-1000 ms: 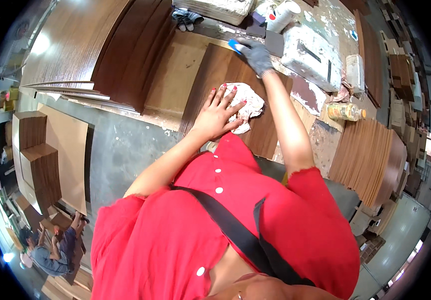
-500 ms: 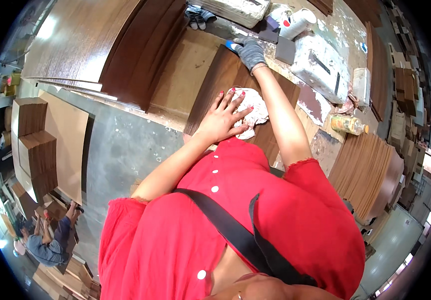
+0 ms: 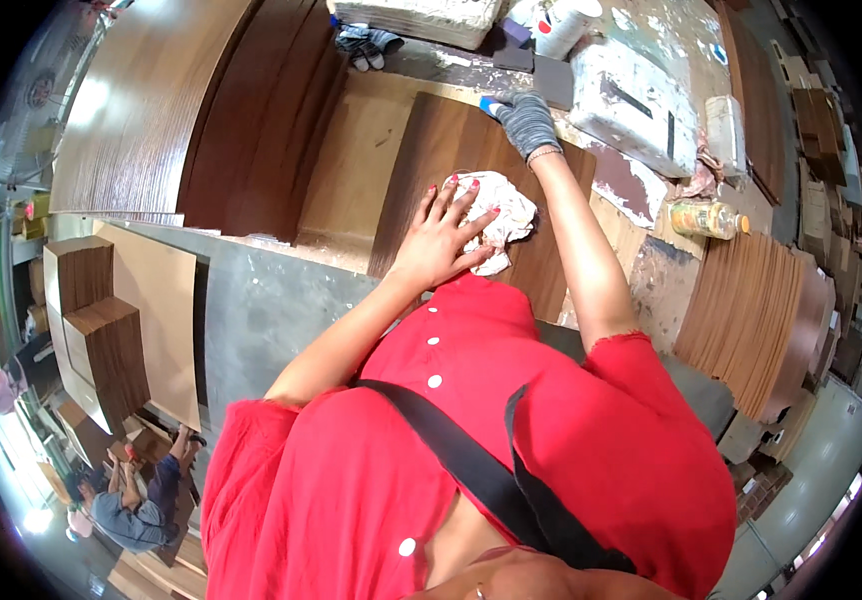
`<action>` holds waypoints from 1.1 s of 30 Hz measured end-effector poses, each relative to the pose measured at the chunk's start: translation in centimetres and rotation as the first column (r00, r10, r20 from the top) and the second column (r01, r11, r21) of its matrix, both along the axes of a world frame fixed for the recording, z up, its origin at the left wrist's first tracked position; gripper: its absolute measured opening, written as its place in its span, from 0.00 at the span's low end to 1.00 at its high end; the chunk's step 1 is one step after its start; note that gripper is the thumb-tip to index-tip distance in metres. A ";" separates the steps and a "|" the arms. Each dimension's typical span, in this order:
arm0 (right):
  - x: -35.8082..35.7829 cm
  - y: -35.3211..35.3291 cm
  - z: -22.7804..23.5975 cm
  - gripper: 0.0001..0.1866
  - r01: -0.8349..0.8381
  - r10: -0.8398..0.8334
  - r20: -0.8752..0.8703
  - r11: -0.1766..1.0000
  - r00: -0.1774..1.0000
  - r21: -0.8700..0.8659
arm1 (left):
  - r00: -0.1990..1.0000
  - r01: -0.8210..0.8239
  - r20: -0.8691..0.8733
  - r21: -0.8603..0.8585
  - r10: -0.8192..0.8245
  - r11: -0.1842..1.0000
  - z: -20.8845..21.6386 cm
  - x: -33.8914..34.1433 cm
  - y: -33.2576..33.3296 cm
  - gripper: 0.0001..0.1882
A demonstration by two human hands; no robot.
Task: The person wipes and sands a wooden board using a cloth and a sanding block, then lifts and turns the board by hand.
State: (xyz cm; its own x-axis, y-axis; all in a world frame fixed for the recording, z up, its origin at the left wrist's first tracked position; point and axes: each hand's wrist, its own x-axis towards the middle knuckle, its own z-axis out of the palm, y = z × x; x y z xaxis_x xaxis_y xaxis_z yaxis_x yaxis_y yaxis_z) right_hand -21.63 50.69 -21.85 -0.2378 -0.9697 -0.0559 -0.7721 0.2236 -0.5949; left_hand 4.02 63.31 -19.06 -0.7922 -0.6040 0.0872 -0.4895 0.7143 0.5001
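My bare left hand (image 3: 441, 235) lies with fingers spread, partly on a crumpled white cloth (image 3: 504, 218) and partly on a dark wood-grain board (image 3: 431, 150). My right hand (image 3: 528, 122) wears a grey knitted glove and reaches to the board's far right part. Its fingers are closed round a small blue block (image 3: 491, 107), mostly hidden by the glove. The board lies flat on a pale wooden worktop (image 3: 356, 140), close to my body.
Glossy brown panels (image 3: 261, 110) are stacked at the left. White wrapped blocks (image 3: 631, 110), a white roll (image 3: 564, 25) and dark pads (image 3: 552, 82) sit at the back right. A bottle (image 3: 708, 219) lies near stacked boards (image 3: 736, 320). Another person (image 3: 131, 510) sits far left.
My right hand has shifted rightward along the board and slightly nearer, still holding the blue block. My left hand stays spread on the cloth. The whole view has turned a little.
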 end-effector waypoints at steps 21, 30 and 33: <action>-2.2 4.7 1.9 0.16 0.078 -0.121 -0.255 0.982 0.959 -0.169 | 0.995 0.017 0.098 -0.057 -0.011 0.998 0.3 -0.4 0.2 0.31; -9.6 10.0 -0.5 0.19 0.182 -0.215 -0.386 0.976 0.897 -0.120 | 0.989 0.009 0.147 -0.017 -0.007 1.000 0.6 -0.7 0.3 0.32; -12.4 12.1 -0.2 0.17 0.364 -0.346 -0.311 0.931 0.885 0.001 | 0.990 0.012 0.142 -0.023 -0.009 1.000 0.5 -0.8 0.2 0.31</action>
